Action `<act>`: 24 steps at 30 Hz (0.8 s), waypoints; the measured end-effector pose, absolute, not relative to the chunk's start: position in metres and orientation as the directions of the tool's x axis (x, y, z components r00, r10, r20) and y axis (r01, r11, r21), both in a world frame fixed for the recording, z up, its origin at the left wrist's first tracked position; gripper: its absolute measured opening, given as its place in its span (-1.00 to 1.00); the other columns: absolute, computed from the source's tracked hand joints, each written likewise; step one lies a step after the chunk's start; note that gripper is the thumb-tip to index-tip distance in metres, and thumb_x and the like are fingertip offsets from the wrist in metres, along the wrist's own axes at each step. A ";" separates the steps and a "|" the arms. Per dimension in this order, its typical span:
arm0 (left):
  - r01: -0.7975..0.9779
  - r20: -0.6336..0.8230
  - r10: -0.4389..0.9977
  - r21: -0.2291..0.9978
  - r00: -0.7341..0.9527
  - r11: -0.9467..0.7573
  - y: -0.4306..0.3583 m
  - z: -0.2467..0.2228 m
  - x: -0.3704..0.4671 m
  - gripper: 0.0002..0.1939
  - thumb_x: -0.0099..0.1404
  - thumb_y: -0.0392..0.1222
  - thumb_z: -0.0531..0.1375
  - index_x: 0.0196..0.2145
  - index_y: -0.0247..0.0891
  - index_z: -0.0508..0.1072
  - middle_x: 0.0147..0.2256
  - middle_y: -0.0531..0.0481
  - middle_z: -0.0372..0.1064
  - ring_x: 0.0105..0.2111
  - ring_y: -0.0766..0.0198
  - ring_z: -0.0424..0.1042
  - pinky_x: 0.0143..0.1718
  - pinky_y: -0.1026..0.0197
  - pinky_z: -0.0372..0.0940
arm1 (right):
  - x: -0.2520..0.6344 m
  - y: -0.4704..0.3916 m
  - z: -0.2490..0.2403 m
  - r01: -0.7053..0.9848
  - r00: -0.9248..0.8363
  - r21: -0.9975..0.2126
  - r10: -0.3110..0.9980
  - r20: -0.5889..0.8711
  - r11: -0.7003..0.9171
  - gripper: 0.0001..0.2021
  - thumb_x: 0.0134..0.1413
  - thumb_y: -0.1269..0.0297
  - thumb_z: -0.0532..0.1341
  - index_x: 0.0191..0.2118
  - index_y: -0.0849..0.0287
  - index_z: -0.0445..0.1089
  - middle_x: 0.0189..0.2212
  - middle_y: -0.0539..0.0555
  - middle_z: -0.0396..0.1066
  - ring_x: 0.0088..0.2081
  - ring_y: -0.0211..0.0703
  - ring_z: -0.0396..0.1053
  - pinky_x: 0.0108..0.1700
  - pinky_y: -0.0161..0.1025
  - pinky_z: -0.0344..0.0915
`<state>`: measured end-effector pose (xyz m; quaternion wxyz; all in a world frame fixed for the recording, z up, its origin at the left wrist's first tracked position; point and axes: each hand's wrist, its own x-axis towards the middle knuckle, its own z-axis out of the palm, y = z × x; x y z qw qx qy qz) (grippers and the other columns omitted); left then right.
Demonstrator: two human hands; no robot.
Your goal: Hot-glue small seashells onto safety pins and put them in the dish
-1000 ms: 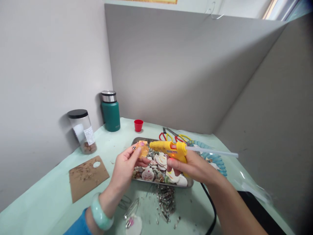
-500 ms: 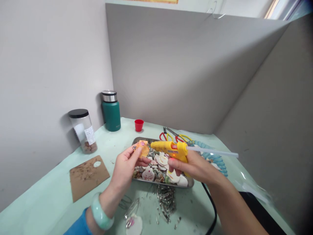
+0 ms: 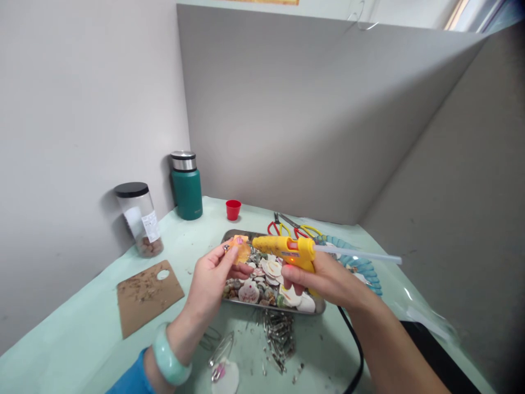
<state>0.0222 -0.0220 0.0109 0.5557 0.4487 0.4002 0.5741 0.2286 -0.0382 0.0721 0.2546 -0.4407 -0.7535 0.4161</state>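
Observation:
My left hand (image 3: 217,271) pinches an orange scallop shell (image 3: 241,250) that has a small pink patch on its face. Wrapped round the handle of a yellow hot glue gun (image 3: 283,248), my right hand (image 3: 314,273) points its nozzle left at the shell. The tip is at or very near the shell; contact cannot be made out. A long clear glue stick (image 3: 361,254) sticks out of the gun's back, and a small orange light glows on its side. Below both hands lies a metal tray (image 3: 270,307) of shells and pebbles.
Several safety pins (image 3: 279,336) lie in front of the tray, near a white shell disc (image 3: 226,378). Cardboard (image 3: 150,298), a jar (image 3: 139,219) and a green bottle (image 3: 187,189) stand left. Behind are a red cup (image 3: 233,210), scissors (image 3: 301,227) and a blue shell-shaped dish (image 3: 363,265).

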 end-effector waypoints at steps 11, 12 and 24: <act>-0.277 0.072 0.997 0.959 0.027 -0.062 -0.022 0.010 0.022 -0.60 0.17 -0.03 0.17 -0.12 -0.36 0.41 -0.50 -0.05 0.48 -0.51 0.29 0.44 -0.45 0.28 0.36 | 0.229 -0.040 0.073 0.469 -0.481 -0.842 0.877 0.011 0.268 -0.65 0.08 0.02 0.13 -0.44 0.26 0.36 -0.58 0.00 0.30 -0.54 -0.33 0.25 -0.49 -0.38 0.22; -0.275 0.073 0.997 0.959 0.026 -0.063 -0.022 0.010 0.022 -0.59 0.17 -0.03 0.17 -0.11 -0.37 0.41 -0.49 -0.05 0.48 -0.51 0.29 0.44 -0.45 0.27 0.36 | 0.229 -0.040 0.072 0.471 -0.482 -0.840 0.876 0.011 0.269 -0.65 0.08 0.02 0.13 -0.44 0.25 0.36 -0.58 0.00 0.30 -0.54 -0.33 0.26 -0.49 -0.37 0.21; -0.267 0.089 0.996 0.961 0.025 -0.079 -0.021 0.009 0.022 -0.61 0.19 -0.04 0.16 -0.11 -0.35 0.40 -0.48 -0.04 0.48 -0.49 0.29 0.44 -0.44 0.27 0.36 | 0.229 -0.040 0.074 0.485 -0.476 -0.837 0.879 -0.009 0.254 -0.68 0.07 0.03 0.15 -0.42 0.24 0.35 -0.59 -0.02 0.29 -0.55 -0.33 0.27 -0.49 -0.37 0.22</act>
